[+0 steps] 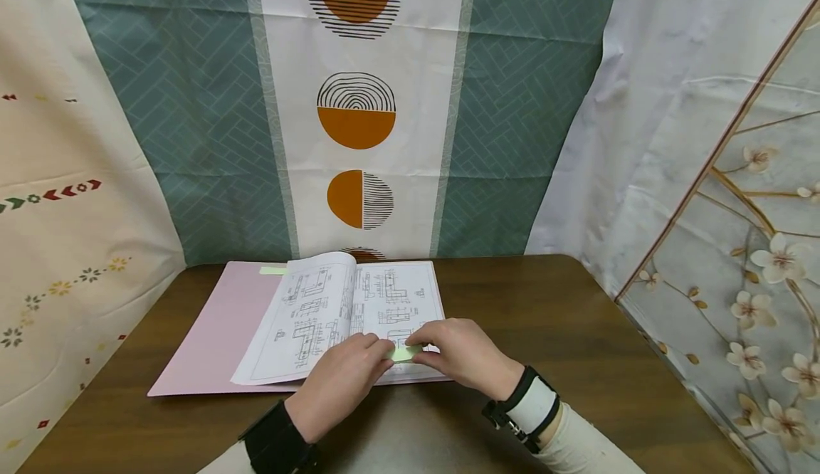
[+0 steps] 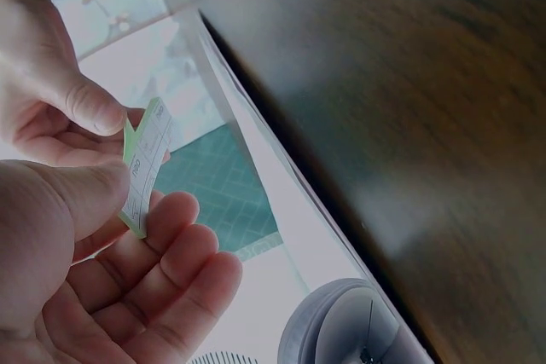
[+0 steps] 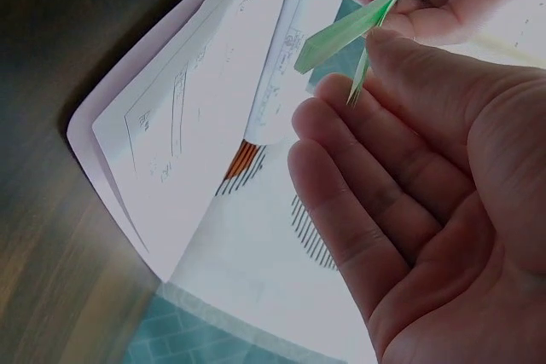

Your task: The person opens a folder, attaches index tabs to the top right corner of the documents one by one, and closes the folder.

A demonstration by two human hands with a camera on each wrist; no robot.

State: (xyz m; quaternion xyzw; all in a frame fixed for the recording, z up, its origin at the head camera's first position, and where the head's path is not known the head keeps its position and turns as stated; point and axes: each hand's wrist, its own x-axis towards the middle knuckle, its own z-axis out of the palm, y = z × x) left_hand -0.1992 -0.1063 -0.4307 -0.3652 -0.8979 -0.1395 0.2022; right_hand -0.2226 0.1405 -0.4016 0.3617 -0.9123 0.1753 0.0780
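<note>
Both hands meet over the lower edge of an open booklet of technical drawings (image 1: 397,282). Between them is a small light-green sticky note pad (image 1: 403,354). My left hand (image 1: 346,381) pinches one end of it between thumb and fingers. At the other end, my right hand (image 1: 463,356) pinches with thumb and forefinger. In the left wrist view, the pad (image 2: 149,159) shows a white printed backing, and a thin green leaf stands apart from it at the right thumb. Seen from the right wrist, the green strips (image 3: 333,44) spread in a V.
The booklet lies on a pink folder (image 1: 211,332) on a brown wooden table (image 1: 512,303). Its left page (image 1: 288,332) curls up toward the spine. A pale green sticky strip (image 1: 272,270) is on the folder's top edge. Patterned curtains (image 1: 525,68) hang behind the table.
</note>
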